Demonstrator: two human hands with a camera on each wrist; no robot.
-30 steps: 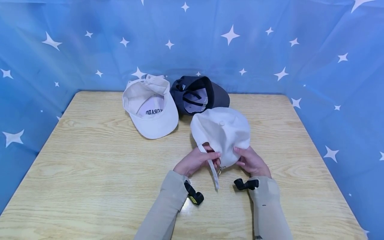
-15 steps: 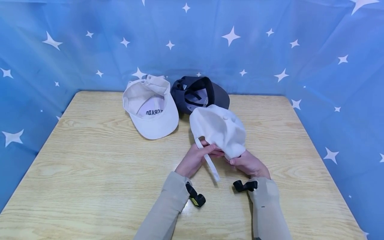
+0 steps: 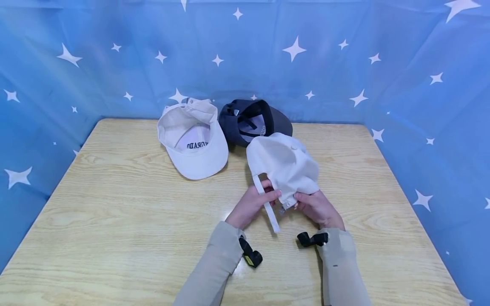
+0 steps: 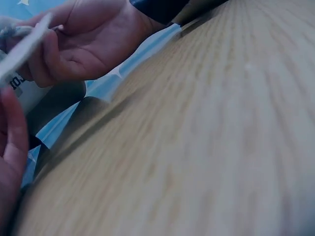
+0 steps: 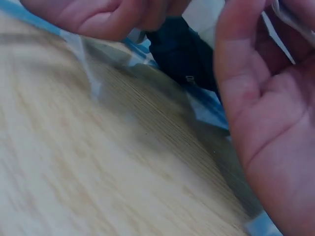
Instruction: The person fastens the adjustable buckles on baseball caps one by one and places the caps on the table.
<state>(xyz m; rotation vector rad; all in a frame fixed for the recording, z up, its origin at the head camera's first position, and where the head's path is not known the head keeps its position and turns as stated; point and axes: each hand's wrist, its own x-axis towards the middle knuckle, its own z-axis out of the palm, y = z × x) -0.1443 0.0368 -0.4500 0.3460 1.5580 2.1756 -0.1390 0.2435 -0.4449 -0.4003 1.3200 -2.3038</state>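
A white baseball cap is held over the table, its crown toward the back and its rear opening toward me. The left hand pinches it by the strap side, thumb over the loose strap, which hangs free at its end. Near the small metal buckle, the right hand grips the rim between thumb and fingers. In the left wrist view the right hand shows with its fingers curled at the strap. The right wrist view has the left hand at the top, blurred.
Behind the held cap lies a dark cap, upside down and partly covered by it. Another white cap, also upturned, sits to its left. The wooden table meets a blue star-patterned curtain at the back and sides.
The held cap has tilted and shifted slightly. The right hand has moved inward along its rim toward the buckle. The buckle, hidden half a second ago, shows again. The other caps stay put.
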